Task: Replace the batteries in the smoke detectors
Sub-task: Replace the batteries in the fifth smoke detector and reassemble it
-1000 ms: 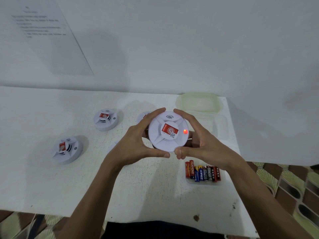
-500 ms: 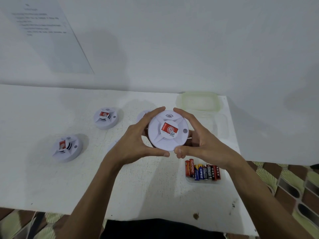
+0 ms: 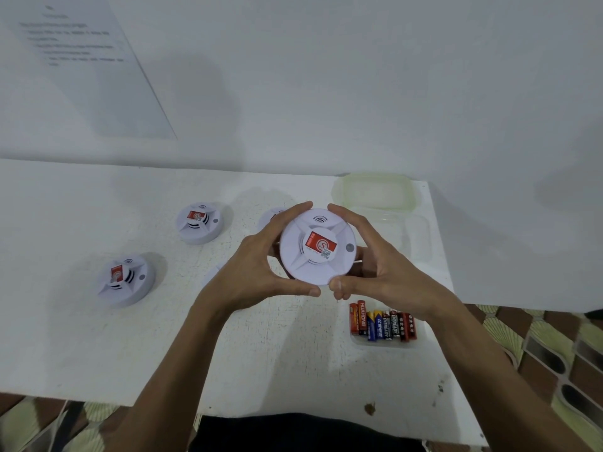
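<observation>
Head view, left hand (image 3: pixel 251 272) and right hand (image 3: pixel 388 275) both gripping a white smoke detector (image 3: pixel 318 246) above the desk (image 3: pixel 98 337), batteries (image 3: pixel 383 322) lying near right.

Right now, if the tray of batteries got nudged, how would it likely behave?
The tray looks thin and light, so it would probably slide on the table. The batteries are packed side by side, so they likely shift little; spilled, being round, they would probably roll. It sits near the table's right edge, so a rightward push might drop it.
</observation>
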### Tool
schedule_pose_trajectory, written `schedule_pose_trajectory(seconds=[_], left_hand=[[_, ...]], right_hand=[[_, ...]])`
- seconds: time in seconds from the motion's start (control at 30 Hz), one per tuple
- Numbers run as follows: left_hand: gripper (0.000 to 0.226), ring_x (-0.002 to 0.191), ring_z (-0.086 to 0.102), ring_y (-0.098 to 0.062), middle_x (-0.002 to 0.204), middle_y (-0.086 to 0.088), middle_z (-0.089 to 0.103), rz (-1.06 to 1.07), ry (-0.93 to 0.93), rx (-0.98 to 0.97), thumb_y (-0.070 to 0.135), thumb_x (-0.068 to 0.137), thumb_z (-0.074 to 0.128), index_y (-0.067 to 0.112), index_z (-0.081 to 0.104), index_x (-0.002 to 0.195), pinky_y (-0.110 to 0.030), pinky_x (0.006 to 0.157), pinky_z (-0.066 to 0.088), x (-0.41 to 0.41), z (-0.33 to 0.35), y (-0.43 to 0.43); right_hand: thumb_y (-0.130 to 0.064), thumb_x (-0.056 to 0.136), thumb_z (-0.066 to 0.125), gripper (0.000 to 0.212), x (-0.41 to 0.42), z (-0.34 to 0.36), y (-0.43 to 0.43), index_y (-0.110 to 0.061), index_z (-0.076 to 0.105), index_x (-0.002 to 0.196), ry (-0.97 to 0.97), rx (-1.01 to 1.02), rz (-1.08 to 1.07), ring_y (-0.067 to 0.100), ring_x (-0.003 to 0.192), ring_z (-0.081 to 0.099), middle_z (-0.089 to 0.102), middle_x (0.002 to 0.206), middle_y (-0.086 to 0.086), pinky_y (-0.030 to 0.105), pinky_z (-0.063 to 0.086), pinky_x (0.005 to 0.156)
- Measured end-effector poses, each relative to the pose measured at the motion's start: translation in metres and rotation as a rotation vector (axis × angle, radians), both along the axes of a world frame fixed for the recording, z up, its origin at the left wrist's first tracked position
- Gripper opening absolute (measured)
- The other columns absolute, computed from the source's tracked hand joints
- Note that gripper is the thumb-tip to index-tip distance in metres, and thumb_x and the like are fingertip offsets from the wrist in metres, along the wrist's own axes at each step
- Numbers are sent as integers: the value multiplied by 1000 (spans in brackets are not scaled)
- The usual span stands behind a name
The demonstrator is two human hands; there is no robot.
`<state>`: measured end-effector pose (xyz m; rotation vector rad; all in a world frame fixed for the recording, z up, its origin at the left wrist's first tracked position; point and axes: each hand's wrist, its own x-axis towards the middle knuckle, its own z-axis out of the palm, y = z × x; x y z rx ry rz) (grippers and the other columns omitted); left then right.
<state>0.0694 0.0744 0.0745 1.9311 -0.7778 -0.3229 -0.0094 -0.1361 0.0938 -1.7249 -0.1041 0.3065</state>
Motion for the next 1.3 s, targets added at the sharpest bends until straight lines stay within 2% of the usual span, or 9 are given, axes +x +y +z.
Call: schedule_pose_trajectory(seconds=[0.13,0.67,0.87,1.03,1.13,1.2,1.3], left_hand=[[92,120,44,6,131,41,38,2,2,7,50,60,80,59,25,133,-4,83,42,0,0,0],[96,122,45,5,133,38,40,-6,18,4,42,62,83,45,27,139,-8,88,43,1,-3,6],[96,123,44,4,133,34,43,19,52,-19,32,63,85,37,28,141,-7,90,40,3,-4,23],[94,120,43,12,125,45,41,69,69,-5,55,61,79,46,25,137,-5,91,37,12,-2,41],[98,117,50,3,131,32,45,117,41,3,44,59,84,36,29,140,-11,90,44,23,-4,60],[98,111,56,-4,131,22,48,142,12,14,45,58,84,32,32,140,-17,84,50,32,-3,74],[97,105,59,-6,128,20,51,176,-3,19,43,58,85,33,33,139,-22,80,54,50,-2,100]], right_hand=[[0,85,72,90,0,-1,0,-48,25,144,6,-4,1,26,77,68,63,119,5,36,59,78],[0,85,72,89,2,-4,7,-49,26,144,1,12,-13,26,77,68,64,117,9,35,59,77],[-3,83,75,92,10,-6,20,-54,27,143,7,-25,2,31,80,69,65,115,5,30,58,74],[-9,81,78,94,28,-11,37,-56,25,143,-32,-68,10,21,89,70,66,118,-6,29,57,77],[-12,80,79,99,42,-13,55,-51,17,147,-31,-115,9,11,99,68,59,128,-12,23,56,82],[-16,80,80,100,54,-15,70,-46,13,149,-46,-151,4,6,106,64,51,137,-15,21,55,86],[-21,79,81,98,75,-17,98,-42,15,149,-72,-180,-20,5,111,61,47,138,-20,30,55,92]])
